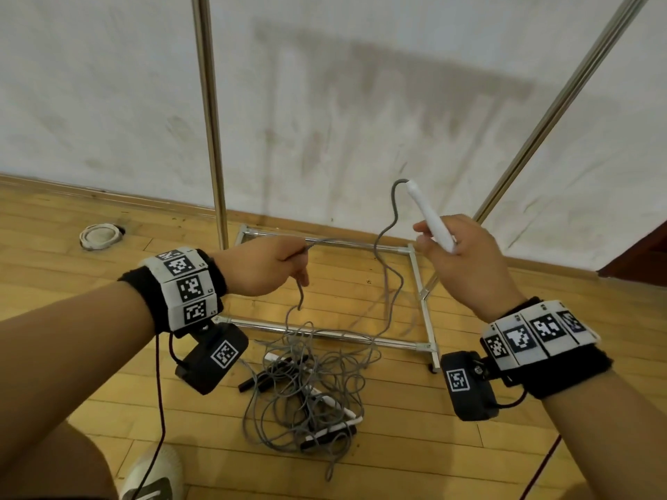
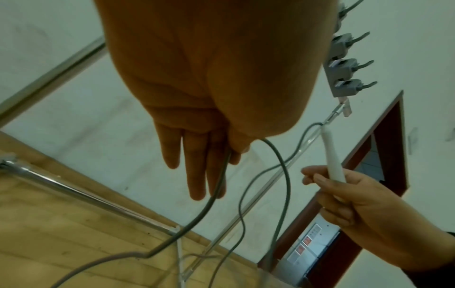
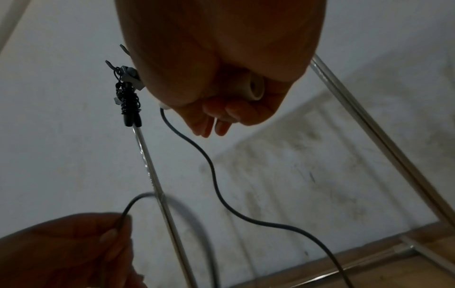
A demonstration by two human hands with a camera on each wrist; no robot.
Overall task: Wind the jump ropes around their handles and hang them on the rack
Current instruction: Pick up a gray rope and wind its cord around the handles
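My right hand [image 1: 465, 258] has its fingers curled round a white handle [image 1: 429, 216], tip pointing up and away, nothing wound on it yet. The grey rope [image 1: 388, 225] leaves the handle's top, drops in a slack wave and runs to my left hand [image 1: 263, 268], where thumb and forefinger pinch it; the other fingers [image 2: 194, 171] hang straight beside the cord. Below that pinch the rope falls into a tangled pile [image 1: 310, 387] on the wooden floor, with several white and black handles mixed in. The rack [image 1: 422, 283] stands just beyond the pile. In the right wrist view one black-handled rope [image 3: 129, 103], already wound, hangs on the rack. Judgement: one rope done; this one barely begun, second handle not yet in hand; the pile is still to untangle, wind and hang.
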